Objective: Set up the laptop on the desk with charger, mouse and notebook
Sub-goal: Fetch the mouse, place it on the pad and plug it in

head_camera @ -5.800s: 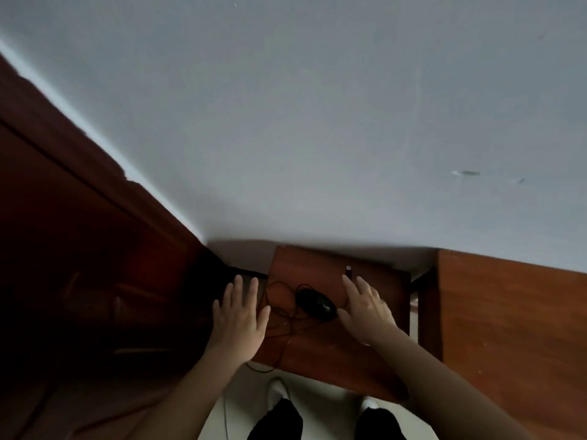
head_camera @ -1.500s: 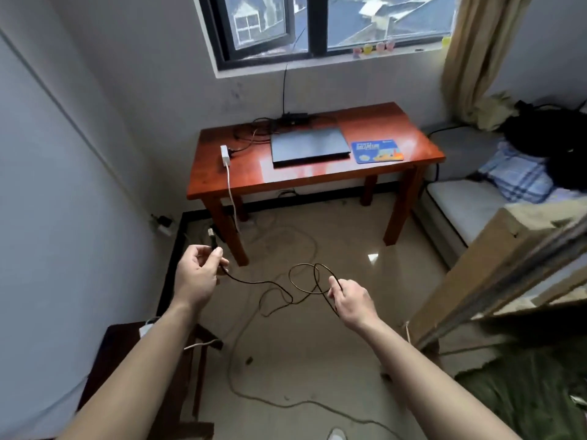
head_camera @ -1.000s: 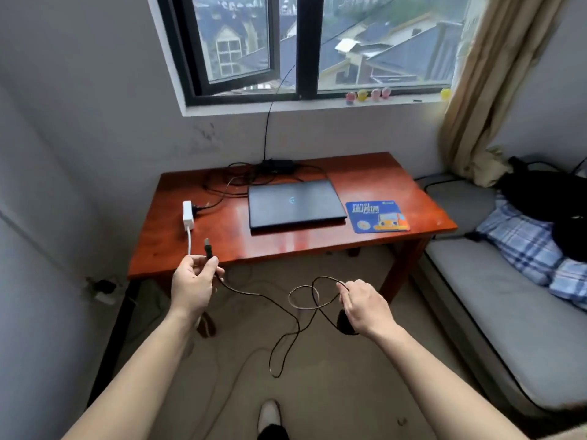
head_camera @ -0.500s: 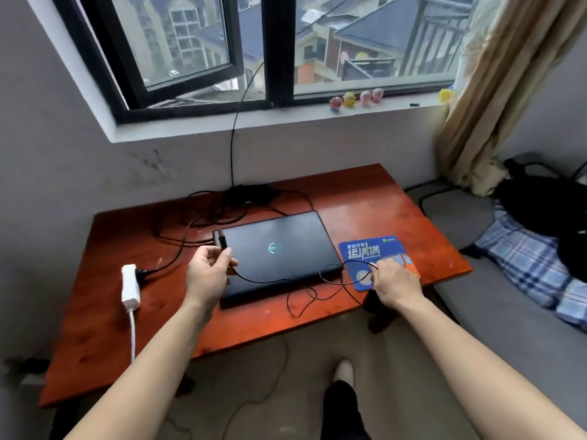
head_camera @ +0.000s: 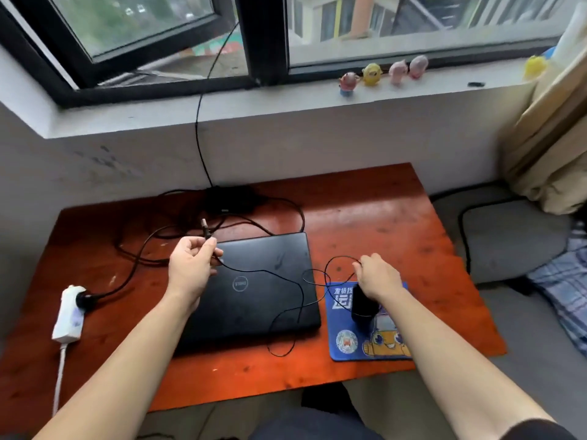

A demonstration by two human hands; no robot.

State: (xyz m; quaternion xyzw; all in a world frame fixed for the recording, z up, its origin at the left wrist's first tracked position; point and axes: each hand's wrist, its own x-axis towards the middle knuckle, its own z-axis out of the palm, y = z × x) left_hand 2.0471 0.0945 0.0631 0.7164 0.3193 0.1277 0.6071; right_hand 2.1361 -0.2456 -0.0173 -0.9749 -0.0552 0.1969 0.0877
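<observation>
A closed black laptop (head_camera: 260,287) lies in the middle of the red-brown desk (head_camera: 381,211). My left hand (head_camera: 190,268) pinches the mouse cable's USB plug (head_camera: 205,227) above the laptop's back left corner. My right hand (head_camera: 378,277) holds the thin cable (head_camera: 286,281) over the blue mouse pad (head_camera: 352,338), and the black mouse (head_camera: 362,308) hangs or rests just under it on the pad. The cable loops across the laptop lid. The black charger brick (head_camera: 230,201) sits at the desk's back edge, its cord running to a white power strip (head_camera: 70,312).
Tangled black cords (head_camera: 143,246) lie behind the laptop on the left. A windowsill (head_camera: 286,100) with small figurines (head_camera: 371,74) runs above the desk. A grey bed (head_camera: 508,236) with a checked cloth stands to the right, and a curtain (head_camera: 552,128) hangs at the far right.
I have walked up to the desk with the mouse and its cable. My right hand has brought the mouse down onto the blue pad; my left hand has carried the plug over the laptop.
</observation>
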